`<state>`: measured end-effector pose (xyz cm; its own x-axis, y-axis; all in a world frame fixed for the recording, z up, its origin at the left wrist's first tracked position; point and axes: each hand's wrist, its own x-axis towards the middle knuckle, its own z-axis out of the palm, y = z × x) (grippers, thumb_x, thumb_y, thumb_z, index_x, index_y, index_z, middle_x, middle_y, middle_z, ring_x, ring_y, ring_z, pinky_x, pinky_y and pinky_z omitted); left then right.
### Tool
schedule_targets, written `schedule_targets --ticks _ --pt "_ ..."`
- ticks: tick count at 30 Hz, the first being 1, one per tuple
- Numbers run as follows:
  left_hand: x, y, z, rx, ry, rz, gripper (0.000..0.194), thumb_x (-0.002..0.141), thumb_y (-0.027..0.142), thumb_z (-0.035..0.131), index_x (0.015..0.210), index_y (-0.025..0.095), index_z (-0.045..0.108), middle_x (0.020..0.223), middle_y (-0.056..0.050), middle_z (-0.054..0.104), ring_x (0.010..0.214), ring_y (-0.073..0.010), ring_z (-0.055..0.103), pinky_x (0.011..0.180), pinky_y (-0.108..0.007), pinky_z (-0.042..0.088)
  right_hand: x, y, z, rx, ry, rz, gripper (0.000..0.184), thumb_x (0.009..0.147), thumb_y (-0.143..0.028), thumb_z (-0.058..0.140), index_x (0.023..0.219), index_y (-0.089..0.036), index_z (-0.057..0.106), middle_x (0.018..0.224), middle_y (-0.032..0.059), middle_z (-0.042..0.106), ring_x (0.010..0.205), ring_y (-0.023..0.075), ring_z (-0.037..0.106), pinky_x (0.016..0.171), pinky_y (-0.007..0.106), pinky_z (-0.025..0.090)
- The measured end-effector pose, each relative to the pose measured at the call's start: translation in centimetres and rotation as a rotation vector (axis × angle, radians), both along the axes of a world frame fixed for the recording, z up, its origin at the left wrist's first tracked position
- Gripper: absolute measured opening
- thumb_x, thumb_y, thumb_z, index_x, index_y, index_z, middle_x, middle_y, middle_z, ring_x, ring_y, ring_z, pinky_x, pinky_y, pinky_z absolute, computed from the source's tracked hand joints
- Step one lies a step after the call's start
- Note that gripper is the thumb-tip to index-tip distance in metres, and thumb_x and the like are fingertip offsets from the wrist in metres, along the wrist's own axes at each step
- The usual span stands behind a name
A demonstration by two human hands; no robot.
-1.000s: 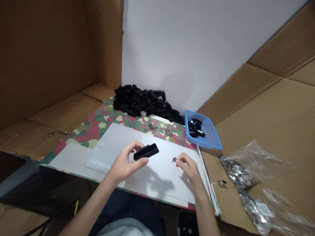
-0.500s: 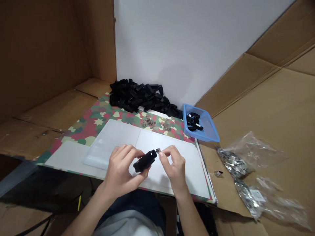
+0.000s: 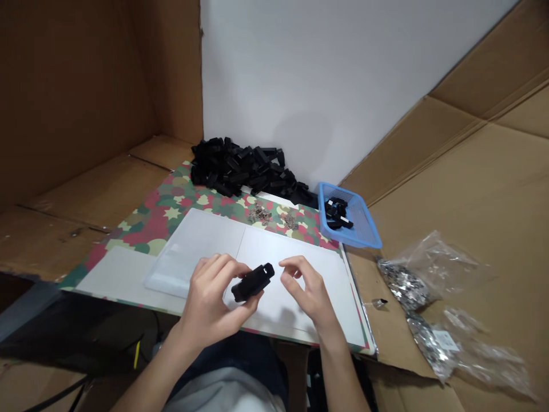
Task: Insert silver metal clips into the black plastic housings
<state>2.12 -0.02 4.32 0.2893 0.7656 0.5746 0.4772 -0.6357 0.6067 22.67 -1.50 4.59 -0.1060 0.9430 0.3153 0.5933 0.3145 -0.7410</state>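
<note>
Between the fingers and thumb of my left hand point(image 3: 217, 300) is a black plastic housing point(image 3: 253, 282), a long boxy piece held tilted above the white sheet point(image 3: 317, 272). A small bright spot shows at its right end. My right hand point(image 3: 306, 289) hovers just right of that end, apart from it, with thumb and forefinger separated and nothing visible between them. Beyond the hands, two small piles of metal clips, the left pile point(image 3: 259, 214) and the right pile point(image 3: 290, 221), lie on the camouflage-patterned cloth point(image 3: 167, 220).
A large heap of black housings point(image 3: 244, 169) rests against the wall at the back. To its right stands a blue basket point(image 3: 369, 229) holding several black pieces. Clear plastic bags of shiny metal parts point(image 3: 405, 286) lie on the cardboard point(image 3: 480, 229) at the right.
The right hand brought a small metal clip to the housing's end, then let go and drew back slightly. My left hand turned the housing over, its right end now facing the right hand.
</note>
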Motion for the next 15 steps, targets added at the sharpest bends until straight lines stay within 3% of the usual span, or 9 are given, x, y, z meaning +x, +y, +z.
schedule_targets --ticks 3,5,8,11,15 --pt "0.0 -0.2 -0.2 -0.107 -0.089 -0.084 0.019 0.078 0.017 0.067 0.088 0.021 0.051 0.075 0.002 0.057 0.071 -0.0163 0.053 0.069 -0.030 0.036 0.8 0.0 0.2 -0.071 0.038 0.123 0.022 0.088 -0.030 0.056 0.108 -0.023 0.059 0.086 0.0019 0.061 0.076 0.0176 0.059 0.070 0.031 0.048" --pt "0.0 -0.3 -0.3 -0.216 -0.145 -0.158 0.016 0.080 0.018 0.065 0.088 0.021 0.051 0.075 0.002 0.053 0.072 -0.0157 0.052 0.068 -0.028 0.037 0.9 0.0 0.5 -0.043 0.039 0.192 0.019 0.086 -0.031 0.058 0.104 -0.023 0.060 0.086 0.0020 0.059 0.078 0.0183 0.058 0.071 0.031 0.047" --pt "-0.4 0.0 -0.5 -0.391 -0.204 -0.286 0.015 0.081 0.025 0.064 0.091 0.020 0.054 0.081 -0.001 0.054 0.077 -0.0170 0.052 0.071 -0.028 0.039 0.5 0.0 1.0 0.065 -0.023 0.244 0.008 0.085 -0.026 0.059 0.092 -0.022 0.059 0.079 0.0009 0.058 0.076 0.0188 0.055 0.069 0.032 0.044" --pt "-0.7 0.8 -0.6 -0.578 -0.222 -0.442 0.025 0.080 0.037 0.060 0.097 0.018 0.058 0.091 -0.005 0.059 0.084 -0.0206 0.054 0.077 -0.031 0.040 -0.1 -0.2 1.0 0.206 -0.194 0.257 0.008 0.083 -0.020 0.060 0.089 -0.021 0.057 0.075 0.0008 0.059 0.073 0.0194 0.052 0.068 0.033 0.040" --pt "-0.1 1.3 -0.7 -0.811 -0.298 -0.518 0.024 0.079 0.039 0.056 0.083 0.015 0.062 0.077 -0.004 0.062 0.074 -0.0196 0.054 0.068 -0.029 0.038 -0.9 -0.7 0.6 0.321 -0.366 0.247 0.011 0.080 -0.017 0.059 0.089 -0.021 0.056 0.074 0.0017 0.061 0.072 0.0200 0.051 0.065 0.033 0.037"
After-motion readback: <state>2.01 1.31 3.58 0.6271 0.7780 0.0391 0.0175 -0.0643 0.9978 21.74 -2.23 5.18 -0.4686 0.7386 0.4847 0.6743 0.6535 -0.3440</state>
